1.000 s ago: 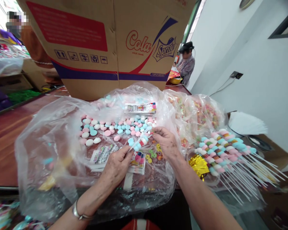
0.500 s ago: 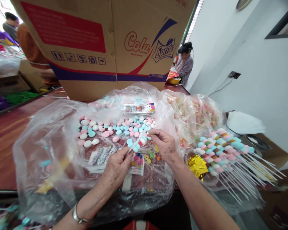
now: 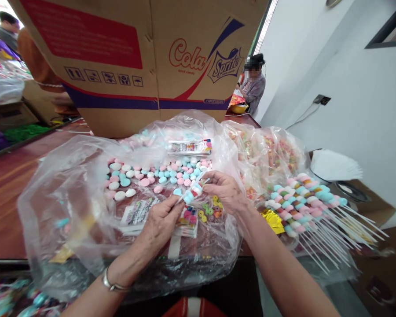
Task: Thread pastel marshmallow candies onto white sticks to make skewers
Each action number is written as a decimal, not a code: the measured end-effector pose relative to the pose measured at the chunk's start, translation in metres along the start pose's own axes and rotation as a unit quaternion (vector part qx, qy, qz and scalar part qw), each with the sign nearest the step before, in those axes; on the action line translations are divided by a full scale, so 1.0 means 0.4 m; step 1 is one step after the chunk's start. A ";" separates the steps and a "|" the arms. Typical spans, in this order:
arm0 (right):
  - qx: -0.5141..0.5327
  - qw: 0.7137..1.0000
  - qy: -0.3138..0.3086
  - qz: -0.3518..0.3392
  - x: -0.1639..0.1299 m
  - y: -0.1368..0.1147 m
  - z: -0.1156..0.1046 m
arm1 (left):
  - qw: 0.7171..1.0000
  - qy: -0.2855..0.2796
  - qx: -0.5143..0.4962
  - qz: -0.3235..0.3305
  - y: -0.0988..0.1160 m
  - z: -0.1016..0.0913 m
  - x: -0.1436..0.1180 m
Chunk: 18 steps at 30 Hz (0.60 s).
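My left hand (image 3: 161, 220), a metal bangle at its wrist, is closed round the lower part of a marshmallow skewer (image 3: 192, 193). Blue, white and red pieces sit on its white stick, which tilts up to the right. At the upper end, the fingertips of my right hand (image 3: 225, 190) pinch the skewer; exactly what lies under them is partly hidden. Behind both hands, loose pink, white and blue marshmallows (image 3: 145, 181) are spread on clear plastic (image 3: 86, 176). Small gummy rings (image 3: 214, 208) lie just below my right hand, and printed labels (image 3: 138, 215) beside my left.
A tall carton (image 3: 119, 57) stands behind the plastic. More labels (image 3: 189, 147) rest farther back. At right are bags of gummies (image 3: 273, 152), gold ties (image 3: 272, 221) and a pile of filled skewers (image 3: 303, 204). A person (image 3: 254, 83) is at the far end of the table.
The fingers of both hands have come closer together along the skewer, so less bare stick shows. My right fingers have moved slightly up and left. The whole view has shifted a little.
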State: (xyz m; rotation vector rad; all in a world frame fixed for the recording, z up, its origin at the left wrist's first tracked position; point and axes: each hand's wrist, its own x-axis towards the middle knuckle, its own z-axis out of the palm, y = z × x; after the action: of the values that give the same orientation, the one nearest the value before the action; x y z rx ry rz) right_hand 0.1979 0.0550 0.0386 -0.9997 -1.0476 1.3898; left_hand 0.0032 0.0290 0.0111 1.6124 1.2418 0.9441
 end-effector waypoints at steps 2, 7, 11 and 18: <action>-0.018 1.000 -0.020 -0.008 0.006 -0.023 0.007 | 1.000 0.007 -0.010 -0.003 0.013 -0.003 0.004; -0.105 0.989 0.046 -0.097 0.048 -0.033 -0.004 | 0.998 0.054 -0.038 0.019 0.046 -0.020 0.007; -0.536 0.838 0.048 -0.095 0.069 0.001 -0.023 | 0.996 0.077 -0.044 0.012 0.037 -0.037 -0.004; -0.738 0.674 0.014 -0.028 0.052 0.052 -0.002 | 0.995 0.093 -0.021 -0.021 -0.002 -0.053 -0.028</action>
State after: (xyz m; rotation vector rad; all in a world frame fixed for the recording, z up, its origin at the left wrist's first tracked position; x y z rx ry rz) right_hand 0.1917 0.0749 0.0181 -2.0265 -2.1965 0.1446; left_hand -0.0188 0.0222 0.0167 1.4861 1.3683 1.1064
